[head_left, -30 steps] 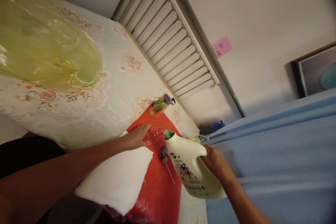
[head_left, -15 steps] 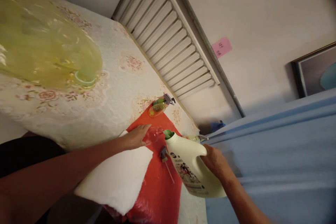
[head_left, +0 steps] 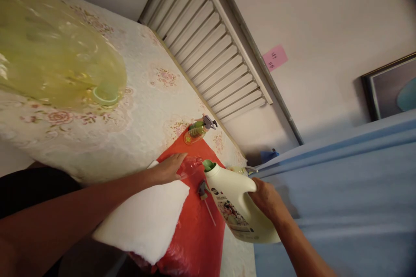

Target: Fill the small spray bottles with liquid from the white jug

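Observation:
My right hand (head_left: 264,197) is wrapped round the handle of a large pale-green detergent jug (head_left: 234,201), tilted with its green spout toward a clear bottle (head_left: 190,168). That bottle has no cap, and my left hand (head_left: 168,169) grips its body on the red plastic sheet (head_left: 198,233). The jug's spout meets or nearly touches the bottle's mouth; whether liquid flows I cannot tell. A loose spray trigger (head_left: 203,190) with a thin dip tube lies on the red sheet between bottle and jug. A folded white towel (head_left: 146,220) lies beneath my left forearm.
A spray bottle (head_left: 196,132) with a grey trigger stands at the far edge of the red sheet. Another spray bottle (head_left: 238,170) shows partly behind the jug. A big yellow plastic bag (head_left: 55,52) rests on the flowered tablecloth (head_left: 139,108). A white radiator (head_left: 208,43) runs behind, with a blue curtain (head_left: 351,181) at right.

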Available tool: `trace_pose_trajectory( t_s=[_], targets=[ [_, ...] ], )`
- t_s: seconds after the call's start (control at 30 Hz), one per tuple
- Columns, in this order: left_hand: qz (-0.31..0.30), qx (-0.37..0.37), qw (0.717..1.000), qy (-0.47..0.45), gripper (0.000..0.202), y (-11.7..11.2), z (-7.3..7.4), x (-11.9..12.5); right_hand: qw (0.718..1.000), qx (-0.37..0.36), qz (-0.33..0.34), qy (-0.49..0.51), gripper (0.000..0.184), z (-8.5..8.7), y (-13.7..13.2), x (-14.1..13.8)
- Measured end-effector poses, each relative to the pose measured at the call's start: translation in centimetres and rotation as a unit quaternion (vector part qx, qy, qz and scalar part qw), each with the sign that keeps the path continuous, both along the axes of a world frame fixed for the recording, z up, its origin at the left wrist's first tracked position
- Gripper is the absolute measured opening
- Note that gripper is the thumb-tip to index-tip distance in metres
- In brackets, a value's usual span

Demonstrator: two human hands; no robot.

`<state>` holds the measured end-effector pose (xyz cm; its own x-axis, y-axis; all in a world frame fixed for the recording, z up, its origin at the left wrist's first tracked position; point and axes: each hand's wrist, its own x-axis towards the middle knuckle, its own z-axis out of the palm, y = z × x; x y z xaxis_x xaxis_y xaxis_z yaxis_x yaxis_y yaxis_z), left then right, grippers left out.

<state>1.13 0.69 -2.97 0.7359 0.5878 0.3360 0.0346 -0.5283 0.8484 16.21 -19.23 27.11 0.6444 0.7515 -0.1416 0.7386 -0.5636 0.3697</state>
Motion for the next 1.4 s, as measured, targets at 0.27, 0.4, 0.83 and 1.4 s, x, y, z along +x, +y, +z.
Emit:
trace_pose_trajectory(
  t_s=[0.27, 0.4, 0.83, 1.4],
  targets=[
    [-0.007, -0.012, 1.000, -0.010, 0.082, 0.00, 0.35, -0.24, 1.000, -0.012, -0.001, -0.014, 0.018, 0.06, -0.01, 0.05],
    [-0.008, -0.010, 1.000, -0.008, 0.082, 0.00, 0.40, -0.29, 1.000, -0.016, -0.001, -0.023, 0.018, 0.22, 0.10, -0.28],
    [0.003, -0.010, 1.000, -0.013, 0.081, -0.01, 0.12, -0.05, 0.999, -0.020, 0.000, -0.028, 0.016, 0.16, 0.12, -0.10],
    [-0.010, -0.025, 1.000, -0.013, 0.081, 0.02, 0.20, -0.19, 0.999, -0.023, 0.003, -0.025, 0.017, 0.34, 0.29, -0.30]
  ],
)
